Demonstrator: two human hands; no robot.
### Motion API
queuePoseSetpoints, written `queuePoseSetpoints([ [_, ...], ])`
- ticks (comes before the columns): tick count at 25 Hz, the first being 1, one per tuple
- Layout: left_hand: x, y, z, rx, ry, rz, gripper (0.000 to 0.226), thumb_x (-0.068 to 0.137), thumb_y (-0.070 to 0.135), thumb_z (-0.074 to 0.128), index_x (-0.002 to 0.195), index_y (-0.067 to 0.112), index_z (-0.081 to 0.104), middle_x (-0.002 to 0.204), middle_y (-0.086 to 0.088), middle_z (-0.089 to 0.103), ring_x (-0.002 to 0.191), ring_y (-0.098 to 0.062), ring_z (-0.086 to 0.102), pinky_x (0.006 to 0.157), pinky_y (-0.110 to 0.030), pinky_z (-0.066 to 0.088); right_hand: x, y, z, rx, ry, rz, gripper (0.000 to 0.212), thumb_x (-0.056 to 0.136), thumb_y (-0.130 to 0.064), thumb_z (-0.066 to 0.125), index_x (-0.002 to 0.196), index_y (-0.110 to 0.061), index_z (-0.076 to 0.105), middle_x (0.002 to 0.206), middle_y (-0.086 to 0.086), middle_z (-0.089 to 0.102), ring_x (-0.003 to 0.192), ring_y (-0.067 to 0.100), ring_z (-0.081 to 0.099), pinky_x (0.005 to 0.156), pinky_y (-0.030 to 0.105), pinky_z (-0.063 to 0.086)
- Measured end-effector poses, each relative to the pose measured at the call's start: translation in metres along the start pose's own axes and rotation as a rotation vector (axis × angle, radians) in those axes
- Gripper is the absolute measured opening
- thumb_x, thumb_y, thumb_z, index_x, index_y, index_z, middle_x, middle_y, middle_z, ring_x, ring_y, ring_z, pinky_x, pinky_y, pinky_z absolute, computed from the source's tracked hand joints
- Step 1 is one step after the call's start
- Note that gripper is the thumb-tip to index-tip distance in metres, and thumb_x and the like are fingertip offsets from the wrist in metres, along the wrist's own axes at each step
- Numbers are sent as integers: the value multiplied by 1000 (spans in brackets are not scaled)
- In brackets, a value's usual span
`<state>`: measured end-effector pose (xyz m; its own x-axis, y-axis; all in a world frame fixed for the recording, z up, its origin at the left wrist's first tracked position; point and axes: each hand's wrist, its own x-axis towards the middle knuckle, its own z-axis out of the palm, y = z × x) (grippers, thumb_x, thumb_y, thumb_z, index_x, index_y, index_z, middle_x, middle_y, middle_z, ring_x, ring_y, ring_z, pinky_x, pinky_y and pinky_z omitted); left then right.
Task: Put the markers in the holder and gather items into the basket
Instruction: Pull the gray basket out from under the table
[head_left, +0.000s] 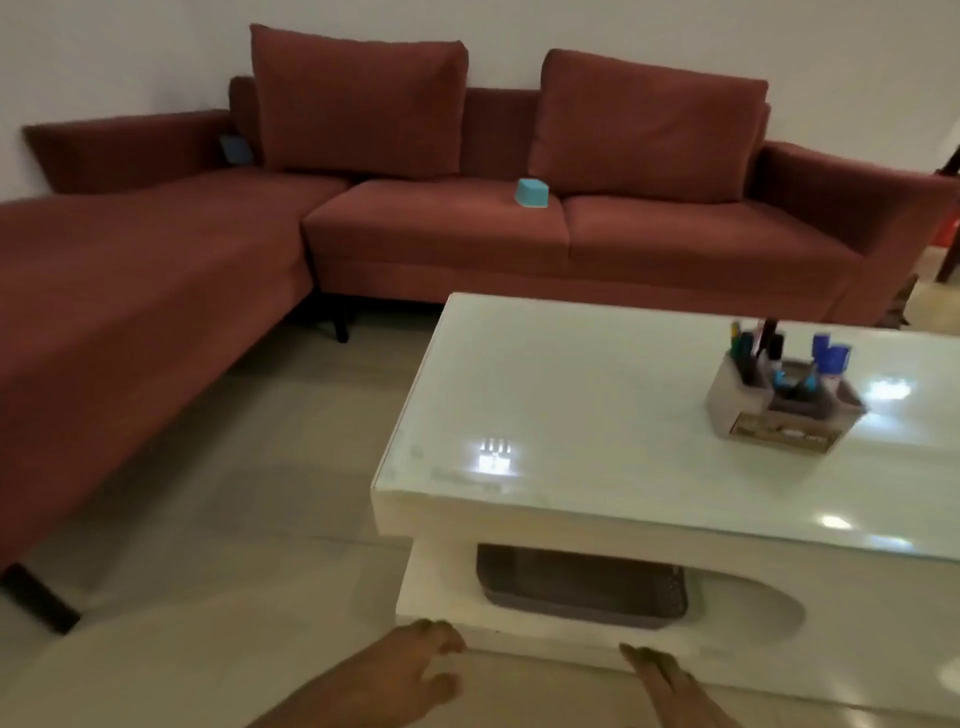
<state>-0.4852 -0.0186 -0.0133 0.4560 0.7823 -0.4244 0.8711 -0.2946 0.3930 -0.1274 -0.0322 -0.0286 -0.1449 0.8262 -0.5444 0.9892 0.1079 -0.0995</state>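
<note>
markers (769, 351) are already standing upright in the holder (779, 410), which sits on the glossy white coffee table (571, 395) toward the right middle of the frame. a couple of blue-capped bits poke out of its right side, too blurry for me to say what they are. basket (582, 584), dark grey, is tucked in the open shelf under the tabletop, lower centre of the frame.

my left hand (410, 670) is at the bottom centre, fingers loosely curled and holding nothing, just in front of the table's lower ledge. right hand (660, 680) is bottom right of that, fingers fairly straight and together, also holding nothing, tips near the ledge. can't tell if either one actually touches it.

up top there's a red-brown corner sofa (441, 223) along the wall. a small teal box (532, 192) lies on the seat in the upper centre, and a blue thing (236, 149) is wedged by the cushion at upper left.
</note>
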Motion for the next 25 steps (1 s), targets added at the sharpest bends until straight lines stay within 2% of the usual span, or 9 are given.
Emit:
queuePoseSetpoints([
  [1, -6, -21, 34, 142, 42, -4, 53, 96, 45, 62, 143, 25, 51, 139, 3, 55, 116, -10, 55, 98, -22, 45, 15, 1, 11, -99, 134, -125, 117, 59, -90, -17, 162, -37, -3, 170, -14, 0, 151, 8, 28, 116, 23, 35],
  [2, 6, -31, 41, 103, 61, -38, 55, 98, 49, 57, 147, 28, 44, 143, 2, 52, 120, -12, 54, 101, -24, 45, 13, -5, 34, -248, 217, -157, 97, 86, -80, 27, 162, -31, -8, 170, -5, 4, 148, 15, 35, 111, 27, 41],
  [3, 16, -38, 46, 59, 67, -43, 57, 99, 51, 54, 150, 29, 40, 146, -1, 49, 125, -16, 53, 105, -28, 45, 26, 2, 41, -314, 254, -225, 90, 94, -66, 36, 162, -29, -9, 169, 0, 9, 147, 18, 37, 108, 29, 44],
  [7, 38, -41, 32, 210, 52, -74, 63, 102, 51, 49, 157, 26, 30, 154, -4, 42, 135, -25, 48, 111, -38, 41, 41, 28, 7, -430, 388, -214, 80, 98, -46, 48, 164, -21, 9, 163, 4, 24, 145, 27, 37, 113, 39, 40],
  [13, 39, -25, 17, 195, -17, -89, 58, 101, 55, 50, 152, 29, 39, 152, -4, 46, 135, -24, 50, 111, -40, 43, 33, 39, -52, -381, 406, -117, 65, 99, -52, 49, 155, -22, 35, 153, 2, 48, 133, 22, 53, 110, 32, 44],
  [15, 55, -21, 17, 167, -9, -80, 59, 101, 57, 49, 151, 28, 41, 153, -4, 46, 136, -23, 49, 112, -38, 42, 44, 43, -50, -201, 366, -86, 60, 96, -48, 58, 150, -26, 42, 145, 0, 55, 124, 21, 58, 104, 31, 47],
  [18, 78, -18, 19, -3, 33, -120, 62, 103, 55, 46, 154, 22, 39, 156, -6, 45, 137, -24, 48, 111, -33, 39, 84, 66, -40, 435, 370, -18, 40, 91, -39, 71, 127, -25, 60, 126, -4, 63, 114, 19, 59, 97, 33, 45],
  [20, 99, -20, 18, -127, 87, -214, 58, 106, 44, 47, 155, 15, 38, 158, -8, 44, 140, -26, 47, 112, -32, 38, 113, 97, -28, 689, 395, 62, 42, 90, -40, 71, 127, -20, 65, 127, -2, 66, 123, 22, 58, 107, 39, 43],
  [25, 152, 1, 18, -707, 547, -346, 31, 106, 21, 50, 135, 14, 58, 136, 2, 57, 125, -18, 53, 102, -23, 38, 175, 155, -14, 362, 389, 66, 49, 107, -23, 51, 154, -14, 43, 157, 9, 47, 142, 30, 46, 123, 39, 29],
])
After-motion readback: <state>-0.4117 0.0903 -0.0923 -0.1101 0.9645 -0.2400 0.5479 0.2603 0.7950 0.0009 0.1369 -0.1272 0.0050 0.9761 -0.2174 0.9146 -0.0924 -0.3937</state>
